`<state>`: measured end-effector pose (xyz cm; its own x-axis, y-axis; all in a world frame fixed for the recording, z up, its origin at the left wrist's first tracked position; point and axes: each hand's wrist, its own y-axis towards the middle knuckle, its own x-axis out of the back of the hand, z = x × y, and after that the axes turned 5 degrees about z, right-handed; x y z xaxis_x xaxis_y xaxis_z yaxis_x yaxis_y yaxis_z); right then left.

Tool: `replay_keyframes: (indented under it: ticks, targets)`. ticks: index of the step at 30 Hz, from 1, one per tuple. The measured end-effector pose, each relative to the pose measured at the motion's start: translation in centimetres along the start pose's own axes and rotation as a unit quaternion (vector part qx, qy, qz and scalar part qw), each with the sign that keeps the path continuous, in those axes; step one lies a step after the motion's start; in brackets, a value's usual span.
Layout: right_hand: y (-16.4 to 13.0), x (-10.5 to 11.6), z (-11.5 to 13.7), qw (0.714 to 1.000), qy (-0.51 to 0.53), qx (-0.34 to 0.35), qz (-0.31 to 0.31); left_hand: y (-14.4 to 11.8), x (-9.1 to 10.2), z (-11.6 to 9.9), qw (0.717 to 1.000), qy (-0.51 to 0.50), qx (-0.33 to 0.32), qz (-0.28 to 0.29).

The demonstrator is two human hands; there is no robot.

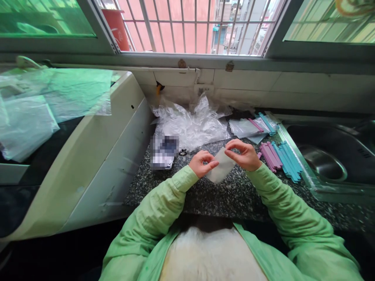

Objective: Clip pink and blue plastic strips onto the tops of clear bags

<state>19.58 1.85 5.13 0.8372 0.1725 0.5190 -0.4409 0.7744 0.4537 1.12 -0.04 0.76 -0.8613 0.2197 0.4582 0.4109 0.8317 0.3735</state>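
Note:
Between both hands, a small translucent plastic bag (222,168) is held up above the speckled stone counter (222,199). My left hand (202,164) pinches its left edge between thumb and fingers. At the upper corner, my right hand (241,154) has thumb and fingertips closed on the same bag. Just right of my right hand lie pink plastic sealing clips (270,157) and a row of blue ones (287,160). Behind them, a few flat clear bags (247,128) lie with a pink clip and blue clips on top.
Crumpled clear plastic (193,123) covers the counter's back. A pixelated object (164,152) lies left of my hands. On the right is a metal sink (310,187) holding a steel bowl (324,163). A large pale appliance (111,156) with plastic sheets on top stands left, beneath a barred window (187,23).

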Motion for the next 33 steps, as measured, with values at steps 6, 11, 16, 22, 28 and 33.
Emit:
replay_keyframes:
  ticks: [6, 11, 16, 22, 28, 33]
  targets:
    - [-0.1, 0.7, -0.3, 0.999, 0.005, -0.021, -0.034, -0.1, 0.0, 0.4, 1.000, -0.009, 0.013, 0.023]
    - [0.0, 0.8, -0.4, 0.998, -0.001, -0.026, -0.049, -0.1, -0.2, 0.6, 1.000, -0.017, 0.019, 0.017]
    - [0.0, 0.8, -0.5, 0.998, -0.004, -0.024, -0.058, -0.1, -0.3, 0.7, 1.000, -0.013, 0.019, 0.010]
    - [0.1, 1.1, -0.5, 0.997, 0.003, -0.046, -0.059, -0.2, -0.1, 0.9, 0.999, 0.004, 0.022, 0.037]
    - [0.0, 1.6, -0.7, 0.995, 0.003, -0.061, -0.081, -0.3, -0.1, 1.2, 0.998, 0.019, 0.028, 0.050]
    - [0.0, 1.8, -0.8, 0.994, -0.015, -0.055, -0.099, -0.3, -0.2, 1.2, 0.998, 0.017, 0.029, 0.055]
